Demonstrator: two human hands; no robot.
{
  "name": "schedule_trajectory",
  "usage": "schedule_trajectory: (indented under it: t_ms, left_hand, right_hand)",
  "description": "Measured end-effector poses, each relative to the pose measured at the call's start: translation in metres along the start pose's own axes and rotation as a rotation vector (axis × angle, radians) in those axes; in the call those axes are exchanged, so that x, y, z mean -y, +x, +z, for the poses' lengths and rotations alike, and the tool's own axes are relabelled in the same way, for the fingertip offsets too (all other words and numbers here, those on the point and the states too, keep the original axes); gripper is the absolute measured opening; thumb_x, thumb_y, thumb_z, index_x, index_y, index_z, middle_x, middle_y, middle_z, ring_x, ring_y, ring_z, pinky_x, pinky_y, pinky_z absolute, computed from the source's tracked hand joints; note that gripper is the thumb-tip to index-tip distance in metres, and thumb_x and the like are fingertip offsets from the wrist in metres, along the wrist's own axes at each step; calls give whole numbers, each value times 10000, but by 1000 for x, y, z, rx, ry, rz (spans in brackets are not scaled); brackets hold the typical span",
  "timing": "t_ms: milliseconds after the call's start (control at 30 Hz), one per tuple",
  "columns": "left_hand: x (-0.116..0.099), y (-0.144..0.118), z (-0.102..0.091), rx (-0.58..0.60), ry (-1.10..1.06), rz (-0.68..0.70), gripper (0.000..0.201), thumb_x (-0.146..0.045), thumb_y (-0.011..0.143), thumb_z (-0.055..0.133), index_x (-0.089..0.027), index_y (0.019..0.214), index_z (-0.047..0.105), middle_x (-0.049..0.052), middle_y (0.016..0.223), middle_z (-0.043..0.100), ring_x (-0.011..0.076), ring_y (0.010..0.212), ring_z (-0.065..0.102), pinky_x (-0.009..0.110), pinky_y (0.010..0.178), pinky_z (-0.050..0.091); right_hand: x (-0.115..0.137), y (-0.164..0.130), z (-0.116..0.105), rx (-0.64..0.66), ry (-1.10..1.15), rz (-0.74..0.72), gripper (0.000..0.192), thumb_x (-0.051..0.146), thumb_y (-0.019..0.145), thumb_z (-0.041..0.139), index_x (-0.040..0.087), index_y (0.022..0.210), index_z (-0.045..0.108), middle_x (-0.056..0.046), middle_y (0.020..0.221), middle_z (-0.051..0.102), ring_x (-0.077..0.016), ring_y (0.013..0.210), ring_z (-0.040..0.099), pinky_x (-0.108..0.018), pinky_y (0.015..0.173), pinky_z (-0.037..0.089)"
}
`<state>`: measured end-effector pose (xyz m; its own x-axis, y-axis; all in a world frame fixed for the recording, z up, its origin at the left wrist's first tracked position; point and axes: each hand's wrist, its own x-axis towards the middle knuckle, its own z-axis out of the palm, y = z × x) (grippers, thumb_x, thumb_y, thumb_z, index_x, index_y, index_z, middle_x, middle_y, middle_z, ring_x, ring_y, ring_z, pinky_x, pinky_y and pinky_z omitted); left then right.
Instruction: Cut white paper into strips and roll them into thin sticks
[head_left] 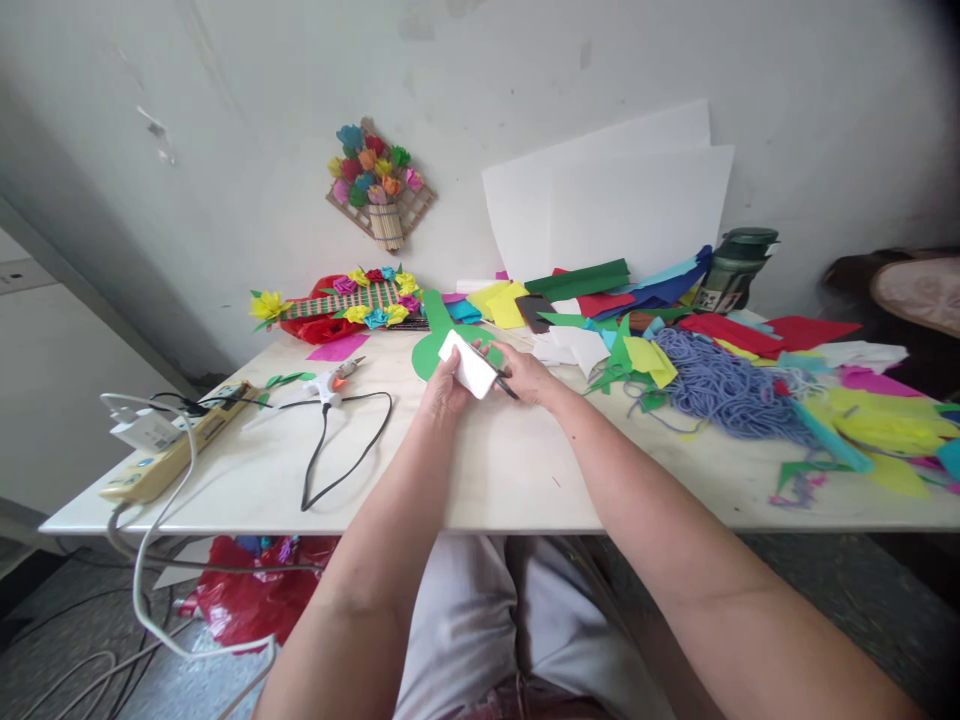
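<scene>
Left hand: the left hand (444, 385) is raised just above the tabletop (487, 470), its grip closed around a white folded piece of paper (468, 364).
Right hand: the right hand (525, 375) holds dark-handled scissors (501, 381) (only partly visible), its grip closed on the handles and the tool touching the white piece's right edge.
White piece: held between both hands near the tabletop's middle, just in front of a green paper cutout (435, 335) lying flat.
Left side: a glue gun (334, 380) with a black cord, and a power strip (176, 450) near the edge.
Right side: a heap of coloured paper scraps (652, 360) and a tangle of blue-grey yarn (720, 385).
Wall: a paper flower decoration (377, 180) hangs above.
</scene>
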<state>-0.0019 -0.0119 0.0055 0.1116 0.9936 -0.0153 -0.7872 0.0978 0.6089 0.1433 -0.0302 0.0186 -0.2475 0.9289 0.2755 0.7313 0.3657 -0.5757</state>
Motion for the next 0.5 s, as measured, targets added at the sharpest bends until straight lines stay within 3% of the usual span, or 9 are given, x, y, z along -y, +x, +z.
schedule_trajectory:
  t_ms: [200,500]
  left_hand:
    - [-1,3,-2,0,-15,-5,256,-196,880,486,-113,1112,558,126,978,695,247,991,650,438,950,470]
    - [-3,3,-2,16,-20,-15,277,-193,873,499,-120,1132,565,131,1038,686,247,1024,636,419,951,472]
  right_hand:
    - [4,-1,-2,-17,-2,-8,739,237,691,652,159,1386,412,-30,689,669,-193,657,606,-267,599,411]
    - [6,0,-3,-36,31,-29,844,208,674,641,119,1441,300,14,588,614,-164,557,565,-252,552,395]
